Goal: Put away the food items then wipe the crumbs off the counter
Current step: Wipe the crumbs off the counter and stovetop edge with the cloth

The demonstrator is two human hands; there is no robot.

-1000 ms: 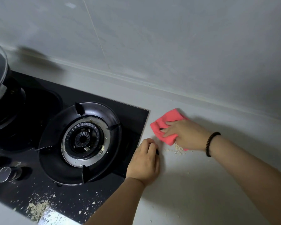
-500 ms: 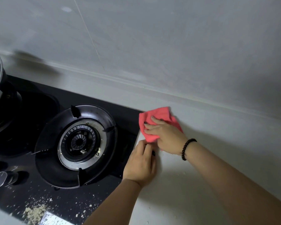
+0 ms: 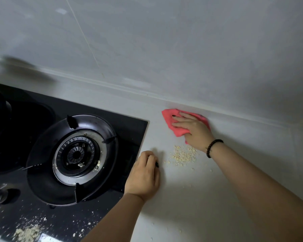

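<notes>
Pink cloth (image 3: 175, 125): folded, lying flat on the pale counter (image 3: 217, 198), near the wall joint and well right of the black hob (image 3: 112, 123).
Right hand (image 3: 192, 130): laid on the cloth, fingers straight and spread, pressing it down; a dark bead bracelet (image 3: 212, 147) at the wrist.
Left hand (image 3: 143, 179): resting on the counter at the hob's edge, fingers curled under; nothing visibly held.
Crumbs (image 3: 182, 155): one loose heap on the counter between the two hands, just below the cloth; strays scattered toward the front.
More crumbs (image 3: 27, 233): on the hob glass at its near corner, and a few in the burner (image 3: 76, 154).
Step in hand, as I judge it: the wiping; no food items in view.
Next move calls for: drawing the pressed cloth down over the heap, gathering it toward the waiting left hand, without flicking bits onto the hob.
</notes>
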